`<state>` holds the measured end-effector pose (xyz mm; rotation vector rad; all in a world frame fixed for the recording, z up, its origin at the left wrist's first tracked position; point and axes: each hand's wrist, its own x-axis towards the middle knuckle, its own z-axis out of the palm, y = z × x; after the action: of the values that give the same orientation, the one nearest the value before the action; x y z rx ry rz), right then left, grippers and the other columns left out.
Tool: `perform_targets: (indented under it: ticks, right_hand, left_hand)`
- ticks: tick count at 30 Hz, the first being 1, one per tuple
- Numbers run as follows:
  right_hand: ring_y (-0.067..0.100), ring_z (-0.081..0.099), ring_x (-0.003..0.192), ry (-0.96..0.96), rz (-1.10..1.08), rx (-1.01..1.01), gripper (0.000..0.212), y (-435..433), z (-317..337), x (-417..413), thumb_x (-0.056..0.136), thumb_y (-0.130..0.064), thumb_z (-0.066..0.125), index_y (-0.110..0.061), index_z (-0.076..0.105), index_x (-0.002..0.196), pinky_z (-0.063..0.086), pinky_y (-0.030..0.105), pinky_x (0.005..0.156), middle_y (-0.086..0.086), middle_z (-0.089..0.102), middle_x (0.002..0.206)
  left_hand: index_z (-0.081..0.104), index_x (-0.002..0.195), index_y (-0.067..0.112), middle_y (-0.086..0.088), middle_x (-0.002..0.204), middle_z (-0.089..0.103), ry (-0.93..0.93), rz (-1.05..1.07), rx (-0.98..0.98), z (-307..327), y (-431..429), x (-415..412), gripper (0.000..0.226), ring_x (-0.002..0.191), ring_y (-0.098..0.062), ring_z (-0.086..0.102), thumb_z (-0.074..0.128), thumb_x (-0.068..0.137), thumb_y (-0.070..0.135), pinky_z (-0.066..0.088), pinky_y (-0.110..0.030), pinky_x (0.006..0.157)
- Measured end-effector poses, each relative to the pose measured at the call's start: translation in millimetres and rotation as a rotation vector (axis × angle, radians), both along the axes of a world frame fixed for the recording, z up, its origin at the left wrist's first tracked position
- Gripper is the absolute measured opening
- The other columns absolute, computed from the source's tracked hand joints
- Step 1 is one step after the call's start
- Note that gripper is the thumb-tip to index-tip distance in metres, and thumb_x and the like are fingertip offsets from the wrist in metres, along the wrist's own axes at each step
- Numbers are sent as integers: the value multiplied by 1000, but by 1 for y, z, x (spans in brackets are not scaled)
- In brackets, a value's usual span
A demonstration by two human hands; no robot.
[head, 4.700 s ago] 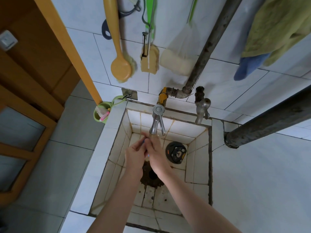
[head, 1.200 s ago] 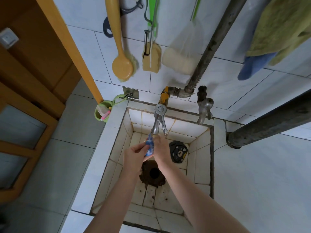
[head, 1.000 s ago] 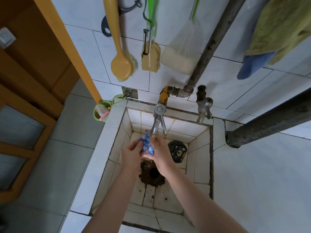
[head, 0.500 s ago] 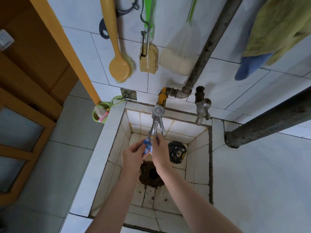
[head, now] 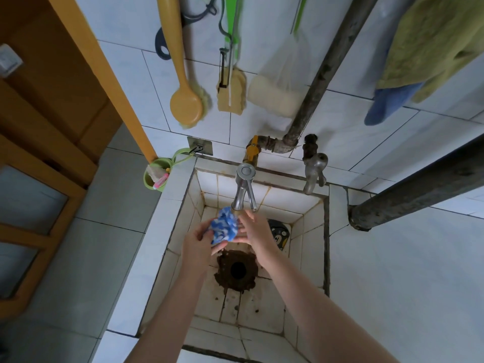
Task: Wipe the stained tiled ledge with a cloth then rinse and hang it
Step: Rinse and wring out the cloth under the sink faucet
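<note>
Rinsing seems to be the step in hand. The cloth (head: 224, 226), blue and white and bunched into a small ball, is held low inside the tiled basin (head: 309, 258), directly under the mouth of the steel tap (head: 243, 189) and above the dark drain hole (head: 237, 269). The left hand (head: 197, 244) has its fingers curled and pinches the lower left edge of the cloth. The right hand (head: 255, 233) lies against the right side of the cloth with its fingers rather straight and close together, the tips reaching up toward the tap spout. Whether water runs from the tap cannot be told.

Judging from this, the wiping part is probably finished: the cloth is off the ledge (head: 167, 224), and the white tiles there look mostly clean, though brown marks remain along the joints inside the basin. What is left, as far as one can judge, is to finish the rinse, squeeze the water out, shut the tap if it is running, and hang the cloth. A small metal hook (head: 199, 148) sits on the wall just above the left corner of the basin, and towels (head: 432, 48) hang higher to the right; which place is meant for the cloth is not clear.
</note>
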<state>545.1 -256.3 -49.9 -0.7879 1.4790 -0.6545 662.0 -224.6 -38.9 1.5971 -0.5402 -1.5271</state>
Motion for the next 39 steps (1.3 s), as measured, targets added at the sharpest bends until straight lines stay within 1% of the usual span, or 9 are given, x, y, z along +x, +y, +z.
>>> perform_targets:
  ticks: [3, 6, 13, 18, 20, 25, 29, 33, 39]
  right_hand:
    - [15, 64, 93, -153, 67, -33, 28, 3, 3, -16, 87, -15, 64, -8, 56, 112, 57, 23, 74, 8, 62, 106]
    - [16, 64, 95, -160, 130, -83, 34, 4, 4, -19, 79, -6, 71, -6, 57, 110, 57, 24, 75, 6, 63, 105]
    - [13, 66, 84, -130, 7, -164, 5, 1, 5, -22, 88, -7, 61, -8, 65, 91, 57, 21, 66, 8, 65, 96]
    - [15, 68, 81, -192, -141, -172, 5, -2, 6, -24, 88, -10, 61, -10, 66, 88, 58, 23, 67, 8, 66, 91]
    - [15, 68, 80, -178, -176, -193, 3, -3, 6, -24, 87, -11, 62, -11, 64, 85, 58, 22, 66, 7, 66, 88]
    - [13, 66, 79, -95, -130, -225, 10, -5, 5, -26, 89, -13, 62, -16, 63, 79, 57, 20, 68, 3, 66, 88]
    - [9, 61, 82, -38, 6, -257, 9, 1, -1, -25, 92, -20, 57, -24, 61, 85, 51, 28, 85, -8, 63, 83]
    - [19, 70, 84, -150, -65, -145, 18, 0, -1, -23, 93, -23, 55, -9, 57, 103, 60, 31, 71, 11, 67, 102]
    - [20, 70, 87, -126, -145, -133, 22, -2, 1, -24, 89, -28, 60, -6, 60, 92, 59, 31, 74, 10, 68, 97]
  left_hand:
    - [50, 123, 5, -16, 115, 59, 52, -13, 13, 4, -4, 7, 32, 100, -29, 62, 38, 94, -1, 57, -22, 66]
    - [52, 121, 6, -14, 114, 59, 120, -27, 46, 8, -6, 6, 31, 100, -27, 62, 39, 94, 0, 58, -26, 69]
    - [53, 122, 6, -16, 118, 59, 78, -49, 59, 5, -7, 12, 30, 97, -26, 62, 46, 92, 6, 55, -21, 71]
    - [62, 110, 7, -4, 96, 68, -183, -319, 13, 10, -2, 13, 36, 81, -10, 64, 70, 76, 9, 48, -10, 59]
    - [64, 106, 6, -8, 94, 69, -239, -321, -14, 8, -3, 14, 33, 76, -7, 65, 72, 75, 11, 48, -8, 57]
    - [66, 96, 4, -18, 91, 69, -254, -231, -8, 6, -8, 15, 28, 81, -20, 65, 69, 79, 26, 52, -28, 76]
    - [64, 89, -5, -22, 81, 61, -254, -166, 13, 5, -11, 16, 67, 75, -25, 56, 70, 60, 56, 45, -36, 71]
    - [64, 100, 0, -27, 97, 65, -180, -165, 41, 7, -15, 13, 34, 89, -36, 65, 67, 81, 28, 54, -45, 83]
    - [57, 114, 6, -13, 102, 66, 114, -51, 79, 8, -13, 11, 28, 84, -25, 66, 54, 90, 19, 56, -23, 57]
